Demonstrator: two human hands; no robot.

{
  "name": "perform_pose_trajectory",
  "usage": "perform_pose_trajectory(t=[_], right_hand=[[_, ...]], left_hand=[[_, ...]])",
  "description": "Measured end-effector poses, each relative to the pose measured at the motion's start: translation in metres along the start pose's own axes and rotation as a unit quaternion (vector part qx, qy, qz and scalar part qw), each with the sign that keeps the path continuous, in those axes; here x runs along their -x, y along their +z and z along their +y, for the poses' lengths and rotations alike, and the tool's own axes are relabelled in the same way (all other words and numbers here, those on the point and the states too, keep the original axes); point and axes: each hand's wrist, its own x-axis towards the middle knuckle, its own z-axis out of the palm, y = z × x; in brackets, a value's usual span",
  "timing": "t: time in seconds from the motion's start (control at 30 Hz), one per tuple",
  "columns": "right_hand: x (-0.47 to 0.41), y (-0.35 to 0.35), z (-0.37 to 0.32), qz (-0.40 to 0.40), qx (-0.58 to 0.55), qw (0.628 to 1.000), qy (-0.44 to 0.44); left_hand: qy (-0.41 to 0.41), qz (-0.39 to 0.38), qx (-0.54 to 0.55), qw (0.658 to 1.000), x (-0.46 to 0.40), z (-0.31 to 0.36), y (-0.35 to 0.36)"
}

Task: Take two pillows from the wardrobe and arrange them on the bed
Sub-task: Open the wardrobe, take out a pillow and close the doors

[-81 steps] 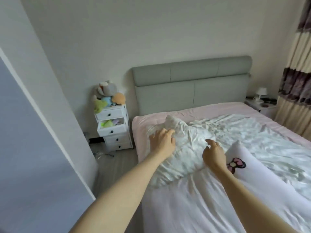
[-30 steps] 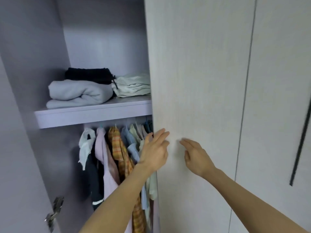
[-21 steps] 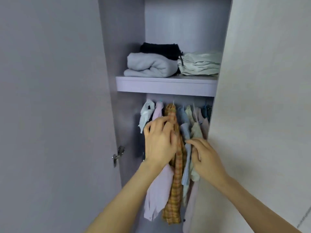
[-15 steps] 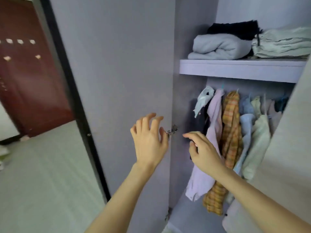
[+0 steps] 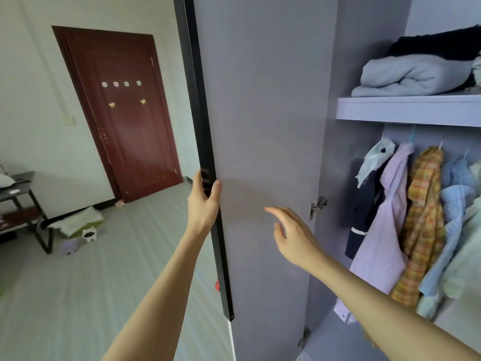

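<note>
The wardrobe stands open in front of me, its grey door point(image 5: 263, 126) swung out to the left. My left hand point(image 5: 204, 201) grips the door's black outer edge at mid height. Hovering just in front of the door's inner face, my right hand point(image 5: 292, 234) holds nothing and its fingers are spread. Inside, a shelf point(image 5: 406, 110) carries a folded light-blue blanket point(image 5: 413, 76) and dark folded cloth point(image 5: 440, 45). Hanging shirts point(image 5: 421, 222) fill the space below the shelf. No pillow and no bed are in view.
A dark red room door point(image 5: 125, 113) stands shut at the back left. A low black side table point(image 5: 18, 204) is at the far left, with small items point(image 5: 80, 225) on the grey floor beside it. A metal hinge point(image 5: 317, 205) sits on the wardrobe's inner wall.
I turned from the bed to the wardrobe, then further left. My left hand went from open in front of the door to gripping its edge. My right hand came away from the hanging clothes.
</note>
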Motion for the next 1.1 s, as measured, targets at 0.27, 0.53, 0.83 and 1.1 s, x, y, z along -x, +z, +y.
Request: perform_pose_trajectory(t=[0.27, 0.53, 0.83, 1.1], right_hand=[[0.046, -0.065, -0.009, 0.123, -0.068, 0.988, -0.07], [0.099, -0.15, 0.022, 0.29, 0.015, 0.957, -0.01], [0.116, -0.217, 0.068, 0.305, 0.053, 0.935, 0.174], [0.089, -0.248, 0.103, 0.308, 0.002, 0.908, 0.285]], left_hand=[[0.102, -0.188, 0.095, 0.972, 0.067, 0.04, 0.024], [0.244, -0.33, 0.029, 0.912, 0.11, 0.09, 0.154], [0.301, -0.294, -0.085, 0.903, 0.122, 0.109, 0.288], [0.313, -0.297, -0.197, 0.88, 0.109, 0.117, 0.346]])
